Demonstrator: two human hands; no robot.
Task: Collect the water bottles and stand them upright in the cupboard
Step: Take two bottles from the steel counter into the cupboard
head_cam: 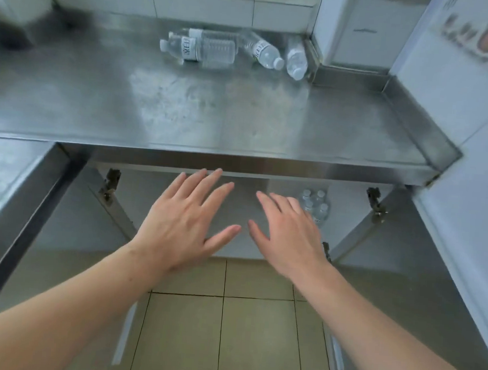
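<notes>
- At the far side of the steel counter (184, 107), four clear water bottles (209, 48) lie on their sides, white caps and labels showing.
- Inside the open cupboard (350, 222) below, toward its right, more bottles (315, 205) stand upright.
- My left hand (181, 220) and right hand (288, 235) hover before the cupboard, palms down, fingers spread, holding nothing.

Commercial-style kitchen, stainless steel counter (184, 107), steel cupboard (393, 240) beneath, white wall tiles (201, 6), tiled floor (254, 331)
</notes>
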